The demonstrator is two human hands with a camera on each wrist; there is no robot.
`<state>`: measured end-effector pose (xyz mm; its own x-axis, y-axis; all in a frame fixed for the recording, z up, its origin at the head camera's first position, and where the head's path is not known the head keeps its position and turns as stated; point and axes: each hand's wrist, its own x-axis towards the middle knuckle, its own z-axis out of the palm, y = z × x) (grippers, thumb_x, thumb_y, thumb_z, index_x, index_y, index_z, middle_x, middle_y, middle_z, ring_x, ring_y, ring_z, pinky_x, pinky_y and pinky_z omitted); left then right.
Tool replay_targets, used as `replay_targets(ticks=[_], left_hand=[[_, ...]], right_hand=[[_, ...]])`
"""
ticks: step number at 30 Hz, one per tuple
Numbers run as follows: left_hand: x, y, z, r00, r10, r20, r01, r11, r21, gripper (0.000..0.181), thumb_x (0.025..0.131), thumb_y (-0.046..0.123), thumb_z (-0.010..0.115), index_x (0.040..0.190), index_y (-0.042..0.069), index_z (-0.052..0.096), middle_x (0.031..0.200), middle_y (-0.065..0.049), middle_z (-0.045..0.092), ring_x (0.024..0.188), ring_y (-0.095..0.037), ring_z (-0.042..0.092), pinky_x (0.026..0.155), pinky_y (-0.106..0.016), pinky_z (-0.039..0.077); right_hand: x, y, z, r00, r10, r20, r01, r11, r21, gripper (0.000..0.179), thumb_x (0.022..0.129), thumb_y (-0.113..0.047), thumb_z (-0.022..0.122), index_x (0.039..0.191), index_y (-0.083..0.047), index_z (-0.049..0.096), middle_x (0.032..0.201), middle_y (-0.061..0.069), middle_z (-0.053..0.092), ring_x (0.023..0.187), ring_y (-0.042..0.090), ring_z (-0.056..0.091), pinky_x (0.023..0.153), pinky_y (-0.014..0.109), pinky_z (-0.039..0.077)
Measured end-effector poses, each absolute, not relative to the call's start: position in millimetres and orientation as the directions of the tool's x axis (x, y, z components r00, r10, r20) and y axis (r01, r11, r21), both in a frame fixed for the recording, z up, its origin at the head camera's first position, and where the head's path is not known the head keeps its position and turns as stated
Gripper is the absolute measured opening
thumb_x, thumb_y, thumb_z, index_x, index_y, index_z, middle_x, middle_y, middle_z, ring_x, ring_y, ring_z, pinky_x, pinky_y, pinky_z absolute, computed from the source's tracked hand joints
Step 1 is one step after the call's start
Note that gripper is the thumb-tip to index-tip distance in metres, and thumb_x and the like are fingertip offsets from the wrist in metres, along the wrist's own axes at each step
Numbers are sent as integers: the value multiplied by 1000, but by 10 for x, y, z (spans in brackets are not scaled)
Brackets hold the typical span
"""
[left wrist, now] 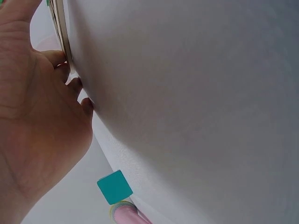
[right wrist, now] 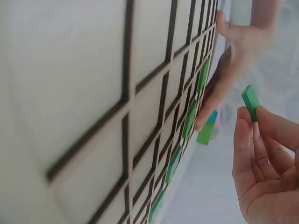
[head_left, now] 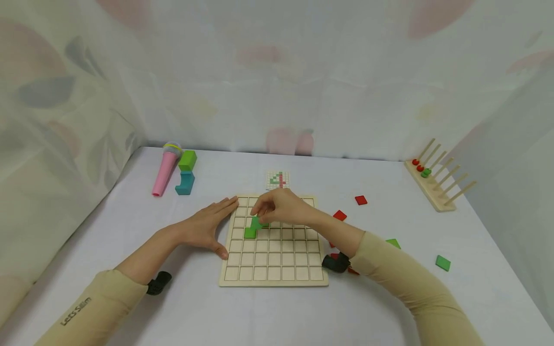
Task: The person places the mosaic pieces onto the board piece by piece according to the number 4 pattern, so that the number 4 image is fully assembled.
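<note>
A wooden grid board [head_left: 274, 281] lies flat in front of me. My left hand [head_left: 203, 225] is spread along its left side, fingertips at the upper left corner and thumb at the left edge. Above the board's upper left part, my right hand [head_left: 283, 206] pinches a square green tile [right wrist: 251, 100] between thumb and fingertips. In the right wrist view the tile is tilted and apart from the board. Several green tiles sit in board cells, one of them a green tile [head_left: 250, 233] near the left; my right hand partly hides the others in the head view.
Behind the board lies a small pattern card [head_left: 278, 179]. Loose tiles are scattered at right, including a red tile [head_left: 361, 200] and a green tile [head_left: 443, 263]. A pink microphone [head_left: 164, 173], green block [head_left: 188, 160] and teal block [head_left: 185, 183] stand back left; a peg rack [head_left: 433, 190] stands back right.
</note>
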<state>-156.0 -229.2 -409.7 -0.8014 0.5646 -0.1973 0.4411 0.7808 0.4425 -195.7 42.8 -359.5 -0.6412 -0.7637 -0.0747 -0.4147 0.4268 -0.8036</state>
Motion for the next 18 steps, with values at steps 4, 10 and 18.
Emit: replay_targets(ticks=[4,10,18], left_hand=[[-1558,-2301,-4108,-803,566,-189,446,780,439,141,54,71,82,159,6,14,169,-11,9,155,-40,11,123,-63,17],[-1553,-2304,-4117,-799,573,-184,452,773,445,140,55,71,82,159,6,14,169,-11,9,155,-40,11,123,-63,17],[-1552,-2304,-4117,-797,570,-198,445,777,446,142,54,72,81,159,8,13,170,-7,7,156,-37,10,125,-61,16]], right_hand=[[-1899,316,-3606,-610,-786,-101,-449,449,-772,17,85,-7,74,100,-12,75,92,2,76,79,3,66,73,17,56],[-1777,197,-3648,-592,-790,-161,-457,493,-740,15,84,-6,75,97,-14,75,91,0,75,78,1,65,72,14,54],[-1687,142,-3705,-579,-801,-153,-484,489,-726,12,84,-3,75,93,-10,75,90,2,75,77,4,64,70,13,53]])
